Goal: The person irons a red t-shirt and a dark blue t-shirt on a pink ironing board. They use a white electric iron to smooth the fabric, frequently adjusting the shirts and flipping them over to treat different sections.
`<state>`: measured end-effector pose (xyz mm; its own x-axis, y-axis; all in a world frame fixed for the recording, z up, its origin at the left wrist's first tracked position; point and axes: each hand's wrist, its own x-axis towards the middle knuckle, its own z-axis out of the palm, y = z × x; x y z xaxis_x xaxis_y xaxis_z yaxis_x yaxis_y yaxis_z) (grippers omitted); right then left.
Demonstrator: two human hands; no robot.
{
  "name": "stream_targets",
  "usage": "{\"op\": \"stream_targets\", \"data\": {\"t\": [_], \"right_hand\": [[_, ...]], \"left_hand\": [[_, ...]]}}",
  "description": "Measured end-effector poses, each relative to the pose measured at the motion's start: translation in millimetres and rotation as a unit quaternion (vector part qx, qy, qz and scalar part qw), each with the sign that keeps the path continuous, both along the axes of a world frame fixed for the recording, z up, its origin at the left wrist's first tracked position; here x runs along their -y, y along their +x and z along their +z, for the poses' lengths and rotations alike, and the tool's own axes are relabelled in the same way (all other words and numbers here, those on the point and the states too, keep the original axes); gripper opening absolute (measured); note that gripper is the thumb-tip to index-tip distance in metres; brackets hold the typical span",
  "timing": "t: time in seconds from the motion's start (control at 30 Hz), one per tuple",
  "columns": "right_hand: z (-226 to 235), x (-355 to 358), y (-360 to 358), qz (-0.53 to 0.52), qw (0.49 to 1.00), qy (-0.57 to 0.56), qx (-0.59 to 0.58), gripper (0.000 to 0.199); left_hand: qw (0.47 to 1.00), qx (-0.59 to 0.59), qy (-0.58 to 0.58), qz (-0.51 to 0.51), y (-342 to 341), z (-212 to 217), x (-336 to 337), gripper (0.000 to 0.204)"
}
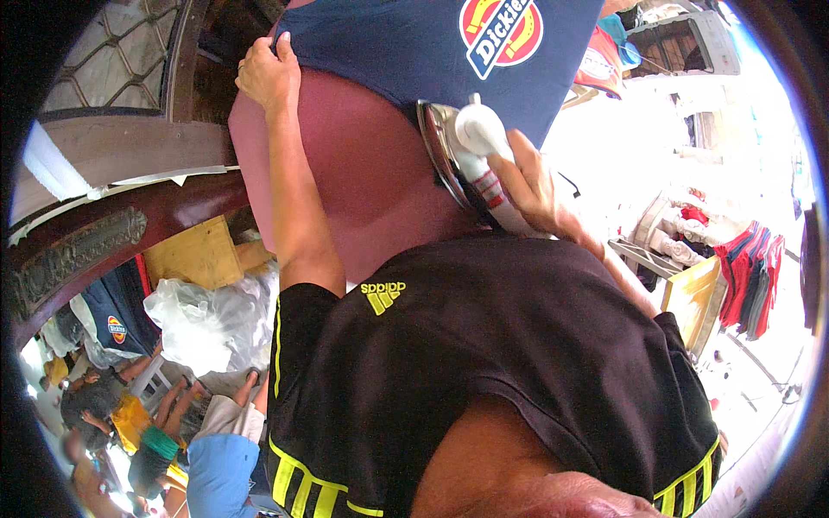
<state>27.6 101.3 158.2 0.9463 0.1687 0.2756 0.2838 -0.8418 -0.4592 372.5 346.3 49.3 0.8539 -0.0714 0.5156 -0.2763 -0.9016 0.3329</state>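
A navy T-shirt [371, 47] with a round red, yellow and white print lies over the far part of a dull-red padded ironing surface [345, 155]. At its left edge my left hand [269, 73] pinches the cloth between thumb and fingers. The white iron [484, 138] is in the grip of my right hand [531, 186], fingers wrapped around its handle. Its metal soleplate faces left, by the shirt's near edge, tilted on its side. Whether the iron touches the pad or the cloth, I cannot tell.
Left of the pad stands dark wooden furniture [112, 233], with clear plastic bags [211, 324] below it. Several people [220, 462] are at the lower left. Red and grey garments [751, 268] hang at the right, near a wooden panel [695, 298].
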Motion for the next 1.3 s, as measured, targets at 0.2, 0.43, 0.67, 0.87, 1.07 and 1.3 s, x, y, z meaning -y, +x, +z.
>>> {"op": "stream_targets", "data": {"t": [0.2, 0.43, 0.67, 0.87, 1.07, 1.3], "right_hand": [[27.4, -8.0, 13.1, -0.071, 0.951, 0.166, -0.251, 0.021], [7.5, -18.9, 144.1, 0.074, 0.995, 0.052, -0.046, 0.021], [1.6, -47.3, 246.3, 0.144, 0.989, 0.02, -0.01, 0.025], [-27.3, -66.5, 296.7, 0.031, 0.78, -0.397, 0.483, 0.019], [2.6, -63.4, 294.8, -0.001, 0.938, 0.28, -0.207, 0.037], [17.7, -74.2, 298.8, 0.026, 0.941, 0.231, -0.247, 0.039]], "left_hand": [[0.993, -0.037, -0.094, -0.059, -4.0, 18.1, -8.1, 0.036], [0.989, -0.066, -0.11, -0.07, 0.8, 25.5, -17.1, 0.033], [0.962, 0.026, -0.246, -0.113, -4.8, 20.8, -26.8, 0.018], [0.929, 0.071, -0.356, -0.077, -16.9, 18.0, -26.5, 0.013], [0.96, 0.127, -0.233, -0.085, -17.9, 20.7, -21.5, 0.008], [0.92, 0.123, -0.367, -0.061, -15.8, 15.2, -24.9, 0.015]]}}
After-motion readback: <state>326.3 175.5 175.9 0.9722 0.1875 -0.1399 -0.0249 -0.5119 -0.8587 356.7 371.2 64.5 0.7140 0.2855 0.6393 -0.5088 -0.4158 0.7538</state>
